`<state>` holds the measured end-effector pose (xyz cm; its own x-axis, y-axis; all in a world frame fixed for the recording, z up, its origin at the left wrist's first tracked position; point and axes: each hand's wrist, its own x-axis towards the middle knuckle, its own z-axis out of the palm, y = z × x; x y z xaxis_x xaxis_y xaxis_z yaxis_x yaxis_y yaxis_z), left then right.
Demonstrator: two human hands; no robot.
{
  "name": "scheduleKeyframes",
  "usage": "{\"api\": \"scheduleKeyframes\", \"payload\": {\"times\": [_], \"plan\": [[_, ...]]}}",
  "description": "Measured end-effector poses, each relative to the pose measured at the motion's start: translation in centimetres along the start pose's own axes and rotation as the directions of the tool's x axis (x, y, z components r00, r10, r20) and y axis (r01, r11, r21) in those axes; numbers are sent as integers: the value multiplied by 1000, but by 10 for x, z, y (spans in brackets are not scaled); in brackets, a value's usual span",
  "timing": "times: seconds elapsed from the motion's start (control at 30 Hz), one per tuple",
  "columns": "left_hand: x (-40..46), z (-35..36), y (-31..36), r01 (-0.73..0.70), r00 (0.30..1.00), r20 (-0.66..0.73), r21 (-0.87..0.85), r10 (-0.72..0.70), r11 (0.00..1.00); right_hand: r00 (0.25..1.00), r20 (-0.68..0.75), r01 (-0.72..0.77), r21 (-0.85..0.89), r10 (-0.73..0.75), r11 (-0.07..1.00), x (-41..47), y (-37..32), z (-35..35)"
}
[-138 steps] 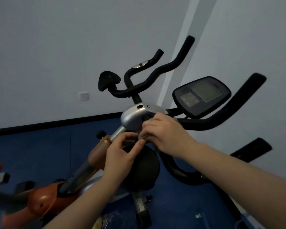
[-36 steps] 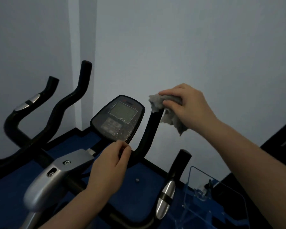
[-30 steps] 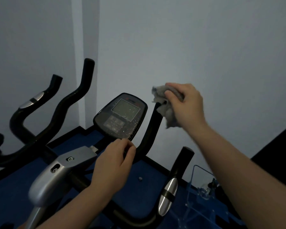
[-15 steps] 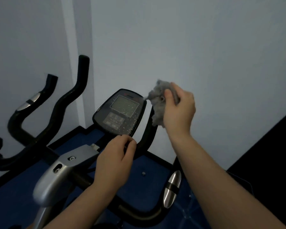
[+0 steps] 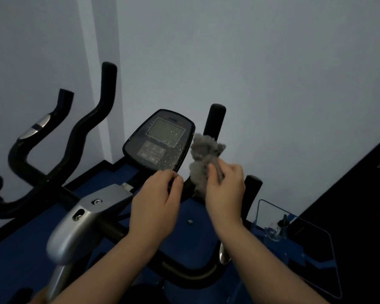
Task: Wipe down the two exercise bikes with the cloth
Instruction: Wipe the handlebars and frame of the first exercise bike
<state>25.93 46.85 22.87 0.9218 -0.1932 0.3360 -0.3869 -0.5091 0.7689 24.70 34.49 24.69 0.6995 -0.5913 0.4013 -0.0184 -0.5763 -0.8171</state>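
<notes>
- A fluffy grey cloth (image 5: 203,160) is bunched and pinched between the thumb and fingers of the right hand (image 5: 225,189); its loose end stands up beside the upright black foam handlebar grip (image 5: 214,119) and appears wrapped against the bar's lower stretch — a hold that suits stroking along a round tube.
- The left hand (image 5: 157,205) is closed around the lower edge of the oval black console with the grey screen (image 5: 159,140), most likely so that the console is steadied while the bar next to it is rubbed.
- Pale specks are scattered over the console's face, so it is judged to be unwiped as yet.
- A second black grip (image 5: 252,189), shorter in view, stands just right of the right hand; whether it has been cleaned cannot be told.
- The silver metal stem housing (image 5: 83,218) lies below and left of the left hand.
- The curved black handlebars of the other bike (image 5: 83,126) stand well apart at the left, untouched by either hand — the task is judged far from finished.
</notes>
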Motion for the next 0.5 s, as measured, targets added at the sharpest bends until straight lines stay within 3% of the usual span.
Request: {"api": "scheduleKeyframes", "payload": {"times": [0.1,0.2,0.27,0.37,0.5], "plan": [[2,-1,0,70,998,8,-89,-69,994,989,114,111,-110,-98,988,-2,-2,-22],[4,-13,-2,195,981,60,-279,-186,940,930,-23,359,-160,-367,920,26,-27,-34],[-4,-24,-6,234,971,108,-275,-212,933,886,29,450,-291,-462,844,38,-31,-30],[-34,-41,-18,232,971,104,-210,-214,950,858,176,513,-350,-483,784,19,-14,-12],[-75,-54,-36,212,977,64,-185,-203,960,908,111,420,-249,-405,873,-27,-7,-2]]}}
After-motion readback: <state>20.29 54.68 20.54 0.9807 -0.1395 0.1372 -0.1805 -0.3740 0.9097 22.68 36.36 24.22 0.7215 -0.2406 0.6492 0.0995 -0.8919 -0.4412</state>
